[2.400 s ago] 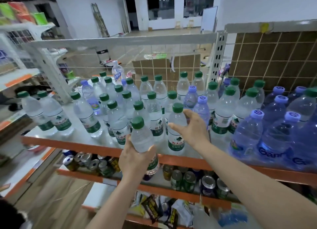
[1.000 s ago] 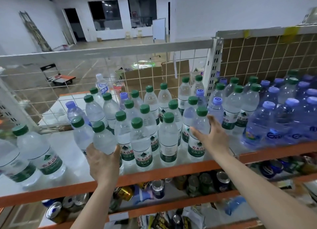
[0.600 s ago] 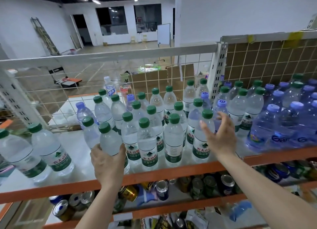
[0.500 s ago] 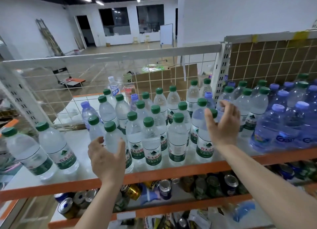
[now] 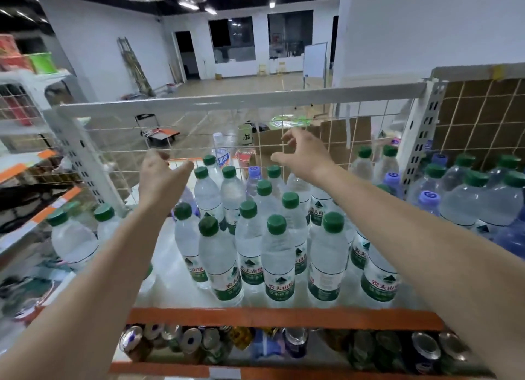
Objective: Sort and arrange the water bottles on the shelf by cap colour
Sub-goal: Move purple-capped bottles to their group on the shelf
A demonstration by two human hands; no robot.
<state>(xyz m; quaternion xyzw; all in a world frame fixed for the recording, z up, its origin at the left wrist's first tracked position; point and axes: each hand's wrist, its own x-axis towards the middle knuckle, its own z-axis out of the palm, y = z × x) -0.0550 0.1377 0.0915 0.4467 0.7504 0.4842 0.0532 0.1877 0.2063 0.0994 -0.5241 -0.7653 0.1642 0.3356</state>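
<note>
Several green-capped water bottles (image 5: 277, 254) stand packed together on the white shelf (image 5: 176, 291) with its orange front edge. A purple-capped bottle (image 5: 254, 177) stands among them near the back, and more purple-capped bottles (image 5: 427, 202) stand at the right. My left hand (image 5: 160, 177) is raised over the back left bottles, fingers relaxed and holding nothing. My right hand (image 5: 301, 156) reaches over the back row near the wire mesh, fingers spread and empty. Both forearms stretch across the bottles.
A white wire mesh panel (image 5: 199, 141) backs the shelf, with a perforated upright (image 5: 420, 135) at the right. Two green-capped bottles (image 5: 71, 237) stand apart at the left. Drink cans (image 5: 187, 342) lie on the shelf below.
Both hands have let go of the front bottles and moved up and back toward the rear row. The view has come closer to the shelf.
</note>
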